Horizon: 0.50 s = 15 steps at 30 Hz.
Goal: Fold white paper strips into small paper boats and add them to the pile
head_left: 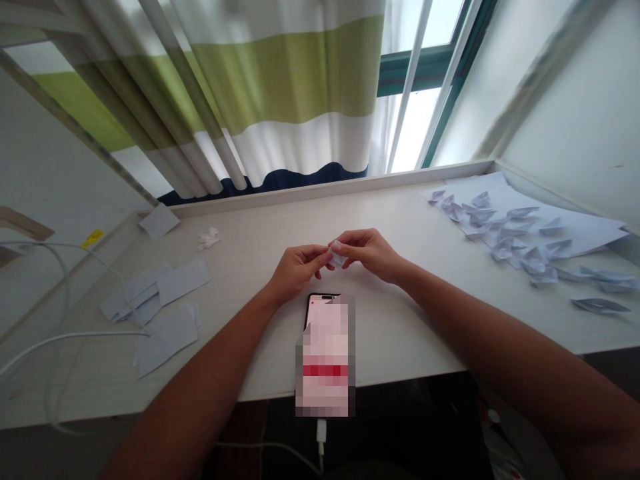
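"Firstly, what occupies the left of the table (240, 250)?"

"Loose white paper pieces (168, 339), overlapping, with a crumpled white scrap (208, 238) farther back. Next comes the left hand (299, 268), its fingertips pinching the near-left part of a small folded paper (337, 254)."

"And the phone (326, 353)?"

"Near side, below the hands; long axis running near to far, a white plug (321, 431) at its near end."

"How is the folded paper oriented?"

"Held above the middle of the table, between both hands. A blunt peak points to the far side; fingers cover part of the outline, so its long axis cannot be told. The right hand (373, 255) grips it from the right, thumb against the paper."

"Finally, the right side?"

"Folded paper shapes (533, 259) with pointed ends, variously turned, some upon large white sheets (575, 227). The nearest shape (600, 305) lies lengthwise from left to right."
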Available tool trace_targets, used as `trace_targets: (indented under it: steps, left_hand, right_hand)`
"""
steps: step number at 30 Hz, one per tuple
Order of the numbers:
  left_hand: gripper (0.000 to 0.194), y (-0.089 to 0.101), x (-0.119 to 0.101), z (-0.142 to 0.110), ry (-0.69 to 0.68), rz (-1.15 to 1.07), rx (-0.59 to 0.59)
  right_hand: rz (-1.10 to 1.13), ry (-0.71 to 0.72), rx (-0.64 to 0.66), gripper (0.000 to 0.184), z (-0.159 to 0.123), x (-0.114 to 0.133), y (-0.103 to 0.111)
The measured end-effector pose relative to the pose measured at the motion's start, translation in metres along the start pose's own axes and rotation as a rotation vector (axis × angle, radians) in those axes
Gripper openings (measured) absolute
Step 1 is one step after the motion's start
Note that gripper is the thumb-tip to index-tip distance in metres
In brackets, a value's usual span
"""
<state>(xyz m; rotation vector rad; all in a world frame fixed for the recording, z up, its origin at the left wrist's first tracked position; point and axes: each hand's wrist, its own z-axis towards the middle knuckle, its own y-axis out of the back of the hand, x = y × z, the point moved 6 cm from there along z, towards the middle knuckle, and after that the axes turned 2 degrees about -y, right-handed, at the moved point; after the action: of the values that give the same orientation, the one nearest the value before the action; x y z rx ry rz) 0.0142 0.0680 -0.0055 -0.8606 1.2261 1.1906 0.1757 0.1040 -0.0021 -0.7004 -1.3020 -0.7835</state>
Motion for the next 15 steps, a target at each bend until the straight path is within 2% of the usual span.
trace_targets:
  steps: [8,15]
  left_hand:
    - [0.039,-0.0016,0.0002,-0.0007,-0.021,0.071,0.021]
    - [0.042,-0.0022,0.005,-0.0019,-0.015,0.098,0.038]
  right_hand:
    - [-0.071,0.074,-0.078,0.043,0.0021,-0.0001,0.0032]
    - [-0.08,0.078,-0.068,0.039,0.0006,0.0032,0.0008]
